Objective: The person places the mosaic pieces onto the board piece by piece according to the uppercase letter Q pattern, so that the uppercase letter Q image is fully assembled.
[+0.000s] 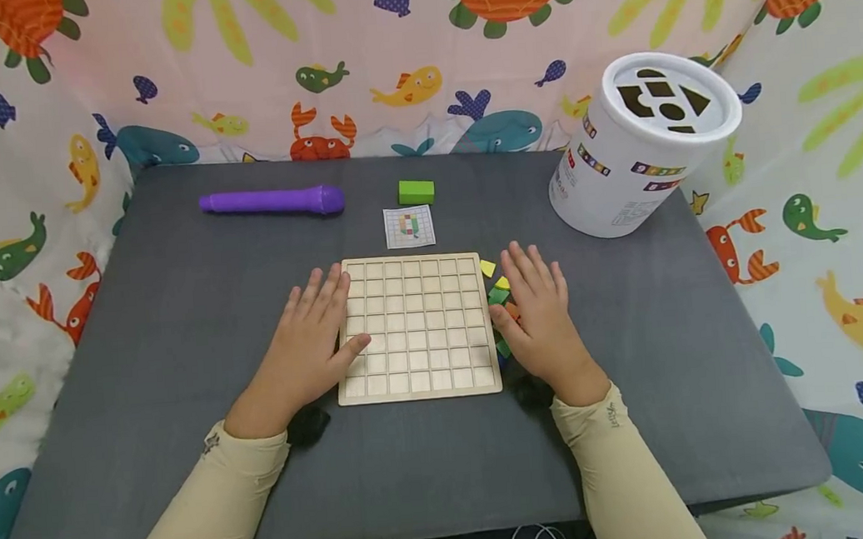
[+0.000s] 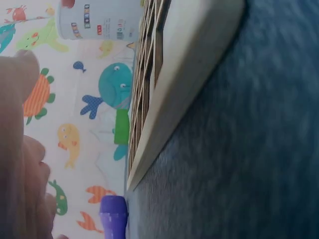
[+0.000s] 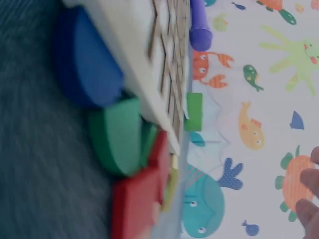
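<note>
A pale wooden grid board [image 1: 416, 329] with square cells lies flat on the grey table. My left hand [image 1: 305, 341] is spread at its left edge, fingers straight, thumb reaching over the cells. On the other side my right hand [image 1: 543, 316] lies with straight fingers above small coloured blocks [image 1: 498, 296], partly hiding them. The right wrist view shows a blue block [image 3: 89, 59], a green block [image 3: 115, 137] and a red block [image 3: 134, 201] along the board's edge. Behind the board sits a small card [image 1: 409, 227] with a coloured pattern on a grid.
Beyond the card stands a green rectangular block [image 1: 416, 192]. A purple microphone-shaped stick [image 1: 272, 201] lies at the back left. At the back right is a white tub [image 1: 620, 164] with shaped holes in its lid. A sea-animal curtain [image 1: 417, 62] surrounds the table [image 1: 430, 462].
</note>
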{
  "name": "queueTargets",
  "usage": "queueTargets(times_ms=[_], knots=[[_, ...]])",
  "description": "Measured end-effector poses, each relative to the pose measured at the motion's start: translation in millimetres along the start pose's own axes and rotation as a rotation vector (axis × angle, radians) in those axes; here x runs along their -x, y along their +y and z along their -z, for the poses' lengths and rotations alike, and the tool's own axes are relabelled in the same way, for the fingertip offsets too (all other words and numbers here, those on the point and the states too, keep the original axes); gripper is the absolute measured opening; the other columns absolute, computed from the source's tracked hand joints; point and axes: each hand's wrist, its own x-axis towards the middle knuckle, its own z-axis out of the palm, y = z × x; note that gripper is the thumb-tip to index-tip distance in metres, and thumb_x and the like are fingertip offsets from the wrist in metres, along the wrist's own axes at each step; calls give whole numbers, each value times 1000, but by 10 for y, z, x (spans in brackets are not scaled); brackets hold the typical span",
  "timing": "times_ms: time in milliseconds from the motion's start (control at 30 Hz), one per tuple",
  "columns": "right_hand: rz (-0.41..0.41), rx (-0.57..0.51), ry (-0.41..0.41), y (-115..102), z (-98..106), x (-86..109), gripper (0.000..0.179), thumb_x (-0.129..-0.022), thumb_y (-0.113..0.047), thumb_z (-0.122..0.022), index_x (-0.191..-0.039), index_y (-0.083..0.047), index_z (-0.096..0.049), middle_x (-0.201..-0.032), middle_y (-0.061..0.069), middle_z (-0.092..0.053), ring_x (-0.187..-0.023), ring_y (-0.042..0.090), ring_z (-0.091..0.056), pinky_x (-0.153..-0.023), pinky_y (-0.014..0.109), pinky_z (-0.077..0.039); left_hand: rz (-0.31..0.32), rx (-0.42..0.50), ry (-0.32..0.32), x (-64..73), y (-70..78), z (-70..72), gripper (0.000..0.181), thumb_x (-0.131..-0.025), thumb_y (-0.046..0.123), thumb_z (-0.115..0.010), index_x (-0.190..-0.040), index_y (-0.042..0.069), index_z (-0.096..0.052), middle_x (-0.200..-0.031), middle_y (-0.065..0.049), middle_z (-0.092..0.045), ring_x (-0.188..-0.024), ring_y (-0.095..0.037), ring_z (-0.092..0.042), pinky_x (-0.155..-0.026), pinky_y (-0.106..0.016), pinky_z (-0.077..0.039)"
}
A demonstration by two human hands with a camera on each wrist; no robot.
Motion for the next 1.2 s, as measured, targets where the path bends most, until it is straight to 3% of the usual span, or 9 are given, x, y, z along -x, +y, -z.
queueTargets(times_ms=[167,300,433,667,733,800,900,1000,1200], knots=[[-13,20,-7,82,180,10,91,-109,-69,-30,-165,2,-35,-173,20,-28,-161,40,-14,-125,67,0,54,75,-67,-16,-64,9,91,-109,56,-52,-172,6,-8,-178,-11,-4,-163,-37,-3,-129,-59,-5],[-46,74,-65,188,295,-57,83,-111,-60,-41,-167,1,-32,-174,20,-25,-162,40,-13,-126,66,0,99,104,-126,-3,-134,50,85,-113,53,-45,-172,7,-5,-178,-10,-1,-163,-35,2,-129,-57,-2],[-82,125,-130,265,380,-226,77,-111,-44,-55,-169,-2,-27,-176,18,-18,-163,37,-8,-126,64,1,114,129,-193,11,-193,92,79,-115,49,-41,-172,7,-5,-178,-11,0,-163,-34,6,-129,-57,0],[-133,167,-265,245,375,-631,87,-103,-31,-74,-171,-8,-24,-178,14,-12,-162,38,-11,-126,67,-5,87,300,-344,50,-224,117,75,-117,39,-42,-171,4,-4,-178,-15,1,-162,-36,7,-129,-57,1],[-147,206,-326,231,319,-738,85,-102,-31,-75,-170,-8,-29,-176,16,-20,-160,39,-20,-125,68,-13,75,313,-361,62,-218,104,75,-117,36,-43,-171,1,-5,-177,-18,0,-162,-39,6,-128,-58,1],[-156,251,-381,224,244,-819,74,-103,-32,-74,-165,-8,-42,-169,17,-37,-152,40,-38,-119,67,-29,69,304,-373,75,-214,84,74,-117,36,-43,-170,0,-7,-177,-20,-1,-162,-41,5,-128,-60,1],[-160,302,-435,218,125,-886,52,-103,-29,-73,-150,-10,-64,-148,15,-61,-125,36,-63,-96,60,-52,69,289,-382,100,-219,53,75,-116,39,-43,-170,-1,-8,-176,-21,-1,-161,-42,6,-127,-61,3],[-163,327,-460,222,22,-910,37,-101,-26,-74,-136,-14,-76,-131,12,-72,-101,30,-70,-76,53,-56,77,266,-398,102,-240,16,76,-116,43,-40,-171,3,-6,-177,-17,2,-162,-38,9,-128,-58,5],[-200,381,-467,235,-52,-920,32,-98,-18,-71,-128,-16,-80,-120,10,-74,-89,27,-67,-73,53,-56,66,226,-385,61,-250,-30,76,-116,45,-39,-171,6,-6,-177,-13,2,-162,-35,8,-129,-55,4]])
